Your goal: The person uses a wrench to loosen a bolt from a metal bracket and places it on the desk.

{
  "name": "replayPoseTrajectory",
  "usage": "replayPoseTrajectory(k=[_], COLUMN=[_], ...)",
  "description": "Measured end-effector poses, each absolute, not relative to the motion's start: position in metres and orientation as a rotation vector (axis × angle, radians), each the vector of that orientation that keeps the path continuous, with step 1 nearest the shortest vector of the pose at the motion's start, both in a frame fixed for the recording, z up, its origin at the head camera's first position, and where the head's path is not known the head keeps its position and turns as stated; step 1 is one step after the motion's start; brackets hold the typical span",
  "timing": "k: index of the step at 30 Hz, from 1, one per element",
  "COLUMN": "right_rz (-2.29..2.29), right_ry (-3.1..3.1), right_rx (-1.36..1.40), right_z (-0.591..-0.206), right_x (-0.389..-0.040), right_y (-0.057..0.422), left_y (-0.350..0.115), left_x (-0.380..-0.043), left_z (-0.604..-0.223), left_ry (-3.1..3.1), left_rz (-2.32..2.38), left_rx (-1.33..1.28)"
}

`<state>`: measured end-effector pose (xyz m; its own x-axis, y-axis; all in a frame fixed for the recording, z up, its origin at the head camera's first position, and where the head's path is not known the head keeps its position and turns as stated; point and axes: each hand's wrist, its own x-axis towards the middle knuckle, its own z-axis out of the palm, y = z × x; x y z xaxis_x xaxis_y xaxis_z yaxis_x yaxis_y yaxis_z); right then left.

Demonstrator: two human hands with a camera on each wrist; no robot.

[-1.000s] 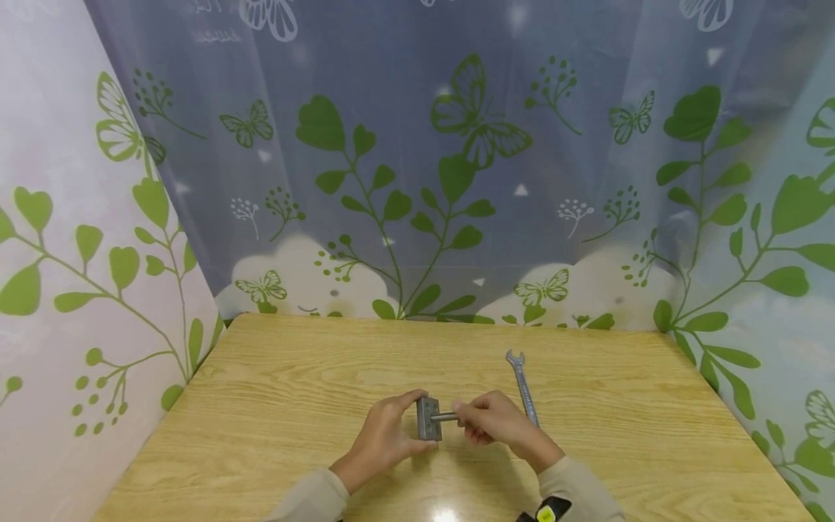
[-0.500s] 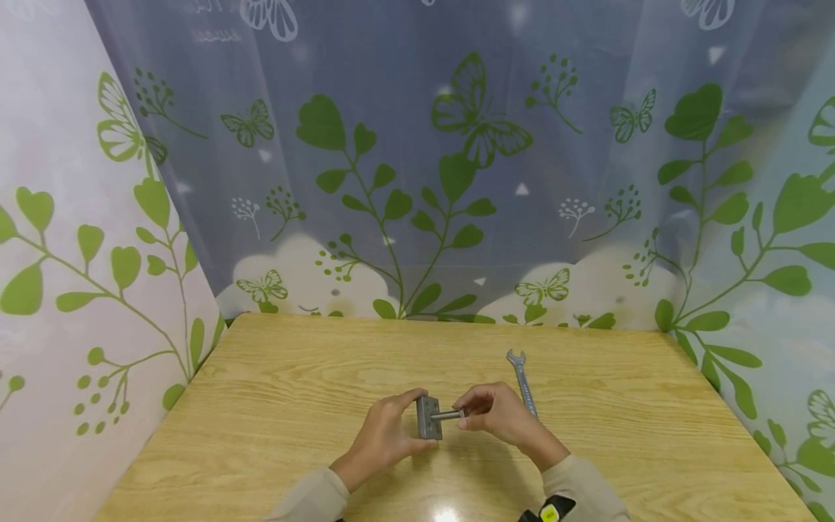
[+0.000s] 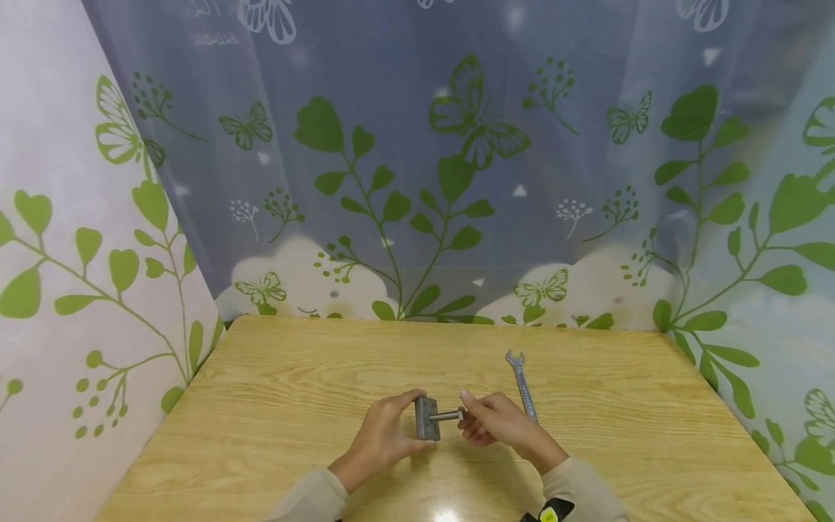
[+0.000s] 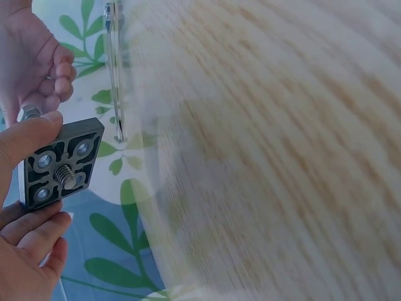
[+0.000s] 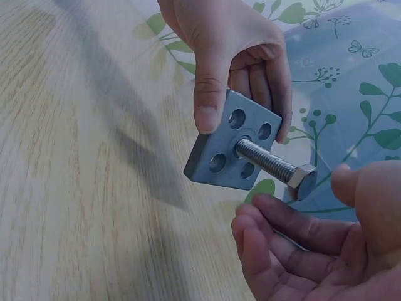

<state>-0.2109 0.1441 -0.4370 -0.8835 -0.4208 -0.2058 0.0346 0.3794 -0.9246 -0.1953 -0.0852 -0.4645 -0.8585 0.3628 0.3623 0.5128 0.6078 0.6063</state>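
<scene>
One metal plate [image 5: 227,139], a bolt [image 5: 269,158] through its middle, is pinched in my left grip [image 3: 385,433]; my right grip [image 3: 499,424], fingers relaxed, hovers just beside the bolt's head. Beyond it, I see a wrench [image 3: 523,388] on the surface [image 3: 293,377].
</scene>
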Motion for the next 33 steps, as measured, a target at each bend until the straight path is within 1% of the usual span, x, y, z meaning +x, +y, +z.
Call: replayPoseTrajectory(k=[11,21,33], right_rz=[-1.517,-1.514,-1.534], right_ry=[2.233,2.372,2.347], right_rx=[-0.289,-0.606,-0.637], right_z=[-0.4371,-0.439,-0.4386], right_x=[-0.2107,-0.214,-0.2148], right_y=[0.1423,0.1463,0.1452], left_y=[-0.0837,-0.0852,-0.0861], left_x=[-0.1949,-0.195,-0.1934], left_z=[-0.4635,-0.4644,-0.4638], left_ry=[-2.626,-2.629,-2.634], left_rz=[-1.059,-1.059,-1.062], left_rx=[-0.722,-0.735,-0.732])
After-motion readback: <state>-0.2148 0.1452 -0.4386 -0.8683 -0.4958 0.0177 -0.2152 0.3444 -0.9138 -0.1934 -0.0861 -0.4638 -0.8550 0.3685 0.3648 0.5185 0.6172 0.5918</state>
